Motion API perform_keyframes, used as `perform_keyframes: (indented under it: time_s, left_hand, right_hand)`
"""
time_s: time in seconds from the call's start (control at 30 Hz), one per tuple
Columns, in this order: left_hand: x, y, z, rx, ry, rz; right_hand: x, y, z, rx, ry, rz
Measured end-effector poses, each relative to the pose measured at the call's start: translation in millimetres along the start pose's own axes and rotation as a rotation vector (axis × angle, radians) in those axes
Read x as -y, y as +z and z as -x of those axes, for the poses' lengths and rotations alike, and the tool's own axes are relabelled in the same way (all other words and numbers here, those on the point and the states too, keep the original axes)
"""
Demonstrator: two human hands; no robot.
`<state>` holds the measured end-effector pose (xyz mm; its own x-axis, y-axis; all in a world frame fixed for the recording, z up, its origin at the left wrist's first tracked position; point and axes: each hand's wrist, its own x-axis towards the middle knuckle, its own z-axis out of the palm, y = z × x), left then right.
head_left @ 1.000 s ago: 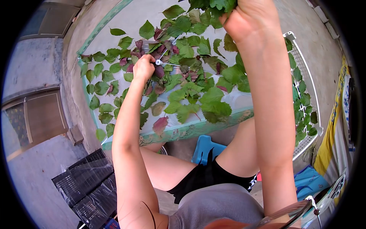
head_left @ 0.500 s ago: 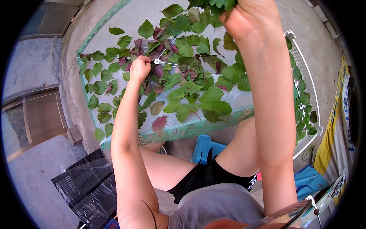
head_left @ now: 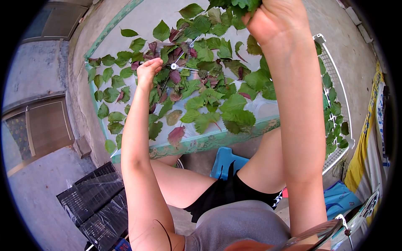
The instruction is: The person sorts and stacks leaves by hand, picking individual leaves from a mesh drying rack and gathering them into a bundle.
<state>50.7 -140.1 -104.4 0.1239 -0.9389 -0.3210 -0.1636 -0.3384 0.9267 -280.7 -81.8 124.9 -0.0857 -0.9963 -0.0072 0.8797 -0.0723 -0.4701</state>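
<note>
Netting rings the hub; leftward, my bunched left hand, contents unclear; rightward, my right hand grasping leaves.

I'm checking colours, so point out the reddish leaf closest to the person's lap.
It's the pinkish-red leaf at the green lace border, just below a brownish-green leaf. The other reddish or purple leaves lie farther from the lap.

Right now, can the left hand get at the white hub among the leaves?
Likely yes. The white hub shows uncovered just to the right of the left hand; leaves lie around it, but nothing seems to stand between it and the fingertips.
</note>
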Motion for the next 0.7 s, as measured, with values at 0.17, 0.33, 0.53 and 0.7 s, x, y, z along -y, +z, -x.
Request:
perform_keyframes:
  time_s: [0.17,0.33,0.53,0.7]
  left_hand:
    - [3.9,-3.5,-5.4,-0.032,-0.102,0.007]
    - [-0.1,2.6,1.5,0.030,-0.170,0.131]
    - [1.8,7.0,4.7,0.274,-0.105,0.393]
    - [6.6,19.3,12.2,0.102,-0.220,-0.078]
  right_hand:
    - [-0.1,-2.0,-1.6,0.033,-0.026,-0.007]
    - [-0.2,-6.9,-7.8,0.073,-0.017,-0.011]
    - [-1.4,2.1,3.4,0.007,-0.084,0.019]
    - [-1.4,-0.8,0.0,0.013,0.004,-0.026]
